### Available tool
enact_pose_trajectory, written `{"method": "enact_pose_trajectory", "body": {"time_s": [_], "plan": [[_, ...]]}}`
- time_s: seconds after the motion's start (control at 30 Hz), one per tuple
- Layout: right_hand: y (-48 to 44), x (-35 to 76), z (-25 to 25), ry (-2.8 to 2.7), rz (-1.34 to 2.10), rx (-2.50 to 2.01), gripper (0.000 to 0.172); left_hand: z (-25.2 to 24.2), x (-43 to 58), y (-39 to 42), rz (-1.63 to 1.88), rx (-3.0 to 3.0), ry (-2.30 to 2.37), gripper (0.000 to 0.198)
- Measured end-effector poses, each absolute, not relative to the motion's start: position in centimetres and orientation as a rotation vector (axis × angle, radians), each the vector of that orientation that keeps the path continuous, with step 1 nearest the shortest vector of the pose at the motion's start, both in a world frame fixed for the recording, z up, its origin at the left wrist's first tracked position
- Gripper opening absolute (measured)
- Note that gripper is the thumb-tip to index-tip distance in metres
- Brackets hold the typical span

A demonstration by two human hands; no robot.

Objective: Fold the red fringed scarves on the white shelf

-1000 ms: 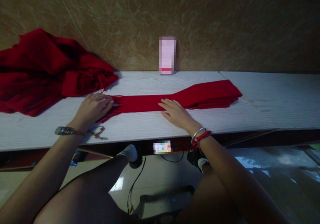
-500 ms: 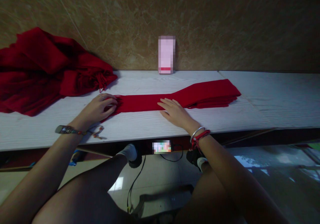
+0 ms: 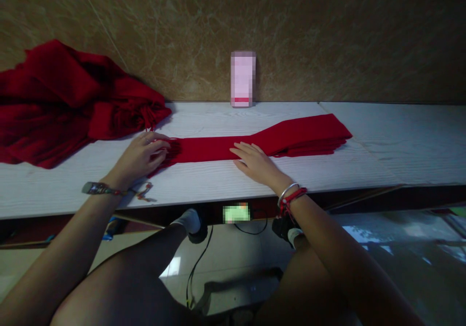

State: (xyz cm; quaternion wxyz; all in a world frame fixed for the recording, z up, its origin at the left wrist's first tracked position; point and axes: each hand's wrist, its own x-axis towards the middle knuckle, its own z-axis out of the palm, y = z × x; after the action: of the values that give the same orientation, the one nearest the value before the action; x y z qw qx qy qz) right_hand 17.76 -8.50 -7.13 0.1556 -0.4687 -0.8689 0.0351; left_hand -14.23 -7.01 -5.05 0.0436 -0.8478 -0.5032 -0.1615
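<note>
A long red scarf lies folded lengthwise across the white table. My left hand is curled over its fringed left end, fingers gathered on the tassels. My right hand lies flat with fingers stretched out, pressing on the scarf's near edge about the middle of the strip. Both wrists wear bracelets.
A heap of red scarves fills the table's left end against the brown wall. A small pink box stands at the wall behind the scarf. Below the table edge are my legs, feet and a black cable on the floor.
My left hand has pushed the fringed end a little to the right, bunching the tassels under its fingers. My right hand has stayed in place.
</note>
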Motion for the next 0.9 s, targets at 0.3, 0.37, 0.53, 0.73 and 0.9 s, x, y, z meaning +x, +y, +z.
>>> {"method": "enact_pose_trajectory", "body": {"time_s": [0.3,0.37,0.53,0.73,0.9], "plan": [[-8.5,17.7,-7.1,-2.491,0.090,-1.341,0.041,-4.9,-14.6,-7.0,-0.374,-2.404,-1.655,0.041],[-8.5,17.7,-7.1,-2.493,0.087,-1.346,0.041,-4.7,-14.5,-7.1,-0.359,-2.409,-1.649,0.042],[-8.5,17.6,-7.1,-2.489,0.085,-1.342,0.041,-5.0,-13.8,-6.8,-0.423,-2.629,-1.579,0.046],[-8.6,17.6,-6.9,-2.500,0.101,-1.361,0.041,-5.3,-13.7,-6.7,-0.467,-2.584,-1.603,0.049],[-8.9,17.1,-5.9,-2.532,0.039,-1.298,0.041,-5.2,-13.4,-6.8,-0.459,-2.583,-1.595,0.044]]}}
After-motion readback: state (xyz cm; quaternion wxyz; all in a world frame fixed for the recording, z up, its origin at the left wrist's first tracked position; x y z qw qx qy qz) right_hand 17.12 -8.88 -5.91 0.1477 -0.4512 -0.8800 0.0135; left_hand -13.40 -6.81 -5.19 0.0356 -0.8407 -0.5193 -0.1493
